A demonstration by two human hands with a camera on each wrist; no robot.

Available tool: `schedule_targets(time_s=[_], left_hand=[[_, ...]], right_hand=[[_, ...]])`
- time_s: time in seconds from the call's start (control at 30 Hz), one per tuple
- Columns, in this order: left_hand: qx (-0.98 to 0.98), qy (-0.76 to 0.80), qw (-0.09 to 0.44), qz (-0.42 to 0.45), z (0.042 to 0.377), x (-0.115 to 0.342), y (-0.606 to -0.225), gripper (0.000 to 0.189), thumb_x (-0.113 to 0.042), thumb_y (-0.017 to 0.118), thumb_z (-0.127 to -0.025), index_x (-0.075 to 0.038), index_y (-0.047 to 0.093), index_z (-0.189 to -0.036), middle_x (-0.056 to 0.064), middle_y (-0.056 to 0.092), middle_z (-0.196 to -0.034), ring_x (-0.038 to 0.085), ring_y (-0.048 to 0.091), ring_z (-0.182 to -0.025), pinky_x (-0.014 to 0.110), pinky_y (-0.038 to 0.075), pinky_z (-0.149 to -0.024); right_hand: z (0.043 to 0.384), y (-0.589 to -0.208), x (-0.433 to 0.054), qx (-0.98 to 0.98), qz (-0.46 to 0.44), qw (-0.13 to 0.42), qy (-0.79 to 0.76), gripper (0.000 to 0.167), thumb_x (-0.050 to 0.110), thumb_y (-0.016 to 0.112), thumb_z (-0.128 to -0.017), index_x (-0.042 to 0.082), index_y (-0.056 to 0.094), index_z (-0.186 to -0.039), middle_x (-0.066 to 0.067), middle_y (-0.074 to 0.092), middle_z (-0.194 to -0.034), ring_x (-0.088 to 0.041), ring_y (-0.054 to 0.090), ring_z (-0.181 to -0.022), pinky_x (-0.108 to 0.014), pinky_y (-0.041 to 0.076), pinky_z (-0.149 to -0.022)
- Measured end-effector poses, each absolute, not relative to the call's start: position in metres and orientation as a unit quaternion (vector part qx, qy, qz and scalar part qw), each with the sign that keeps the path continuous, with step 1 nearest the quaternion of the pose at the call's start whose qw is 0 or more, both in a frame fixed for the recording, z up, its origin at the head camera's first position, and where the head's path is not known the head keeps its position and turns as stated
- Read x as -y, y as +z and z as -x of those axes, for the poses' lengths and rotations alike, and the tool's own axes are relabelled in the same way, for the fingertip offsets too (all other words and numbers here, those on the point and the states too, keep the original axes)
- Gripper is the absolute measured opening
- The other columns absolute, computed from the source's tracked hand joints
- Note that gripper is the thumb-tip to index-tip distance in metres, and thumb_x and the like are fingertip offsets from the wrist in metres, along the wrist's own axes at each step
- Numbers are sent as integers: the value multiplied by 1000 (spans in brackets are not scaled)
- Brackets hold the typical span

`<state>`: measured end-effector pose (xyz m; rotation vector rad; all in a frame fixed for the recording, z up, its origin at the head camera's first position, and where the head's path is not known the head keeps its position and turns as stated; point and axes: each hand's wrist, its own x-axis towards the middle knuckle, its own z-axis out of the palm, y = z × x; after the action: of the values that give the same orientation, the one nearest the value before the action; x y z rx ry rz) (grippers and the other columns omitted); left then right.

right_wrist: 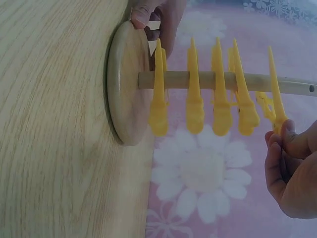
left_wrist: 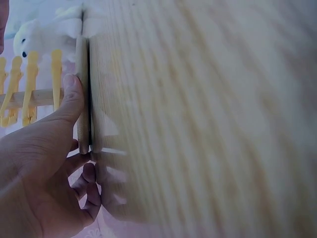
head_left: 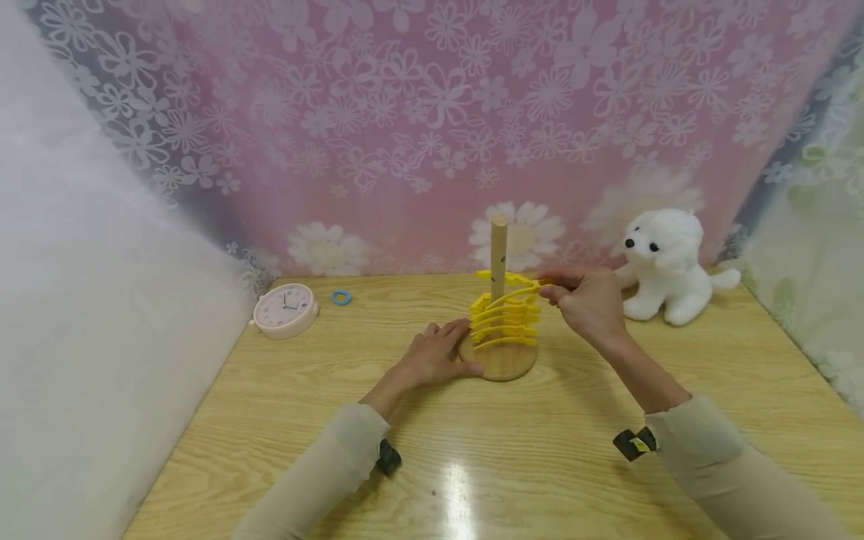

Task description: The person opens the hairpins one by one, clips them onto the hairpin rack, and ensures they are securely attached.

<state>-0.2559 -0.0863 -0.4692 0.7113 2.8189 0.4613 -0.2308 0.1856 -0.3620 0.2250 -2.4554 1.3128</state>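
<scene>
A wooden stand with a round base (head_left: pixel 501 367) and an upright post (head_left: pixel 498 251) is on the table. Several yellow plastic clips (right_wrist: pixel 194 106), long and tapered, straddle the post one above another. My left hand (head_left: pixel 432 356) grips the base's left edge, its thumb over the rim and the other fingers at the side. Higher up, my right hand (head_left: pixel 590 307) pinches another yellow clip (right_wrist: pixel 276 94) by its thick end between thumb and fingers. In the right wrist view that clip's arms are spread and its long arm lies across the post, above the others.
A pink alarm clock (head_left: pixel 285 310) lies at the back left beside a blue ring (head_left: pixel 341 298). Behind my right hand a white plush dog (head_left: pixel 668 262) sits at the back right. A flowered pink cloth (head_left: pixel 405 150) hangs along the table's far edge.
</scene>
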Motion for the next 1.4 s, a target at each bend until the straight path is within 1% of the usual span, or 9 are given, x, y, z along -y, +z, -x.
schedule_targets(time_s=[0.1,0.23,0.5,0.63,0.77,0.97,1.13,1.27,1.4], left_hand=[[-953,156,99,-239,256,86,-469,95,-71,64,-92,-28,26,-167,-8,28,-170,24,44,-123,49,36,-108],[-953,157,99,-239,256,85,-469,95,-71,64,-91,-28,25,-167,-8,28,-170,23,44,-122,49,36,-108],[-954,152,98,-240,256,85,-467,95,-71,64,-91,-27,27,-167,-8,28,-170,24,45,-122,49,38,-107],[-954,146,98,-242,256,85,-465,96,-72,62,-92,-26,26,-167,-7,27,-171,24,45,-122,49,38,-106],[-954,138,107,-243,255,84,-462,96,-72,61,-93,-26,23,-168,-8,25,-172,24,45,-124,50,39,-106],[-954,133,107,-246,254,83,-461,95,-72,60,-93,-25,24,-168,-6,25,-171,24,45,-123,49,40,-104],[-955,130,107,-244,255,82,-462,96,-73,60,-93,-26,23,-168,-7,25,-171,24,45,-123,48,40,-104],[-955,128,109,-244,254,81,-462,96,-73,60,-92,-26,23,-168,-7,25,-172,23,45,-123,48,39,-104],[-955,129,113,-243,253,81,-462,96,-73,60,-93,-26,22,-168,-7,24,-172,23,44,-123,48,39,-105]], right_hand=[[232,-364,-183,862,-82,169,470,17,1,72,-96,3,81,-110,-19,79,-97,-35,75,-79,-25,51,-50],[233,-366,-180,859,-85,158,479,17,-1,71,-96,1,81,-110,-20,78,-98,-36,75,-81,-25,52,-52],[231,-368,-178,867,-103,145,466,17,2,74,-96,4,81,-111,-18,79,-99,-31,76,-79,-25,55,-57],[231,-367,-178,869,-108,142,462,17,3,74,-96,5,81,-112,-18,79,-100,-30,75,-79,-28,53,-53],[231,-367,-179,873,-114,134,454,18,5,75,-96,7,81,-112,-16,79,-101,-28,74,-78,-28,53,-55],[232,-368,-183,878,-128,120,445,18,7,75,-96,10,81,-113,-14,79,-101,-23,71,-74,-30,51,-55],[233,-370,-189,876,-142,102,449,19,11,75,-98,11,79,-117,-12,78,-102,-20,67,-71,-33,55,-60],[233,-374,-193,874,-156,96,451,22,16,74,-99,12,78,-120,-10,77,-105,-19,67,-72,-35,57,-64],[233,-375,-195,869,-174,91,454,26,19,73,-100,12,76,-125,-11,76,-111,-18,68,-75,-32,56,-66]])
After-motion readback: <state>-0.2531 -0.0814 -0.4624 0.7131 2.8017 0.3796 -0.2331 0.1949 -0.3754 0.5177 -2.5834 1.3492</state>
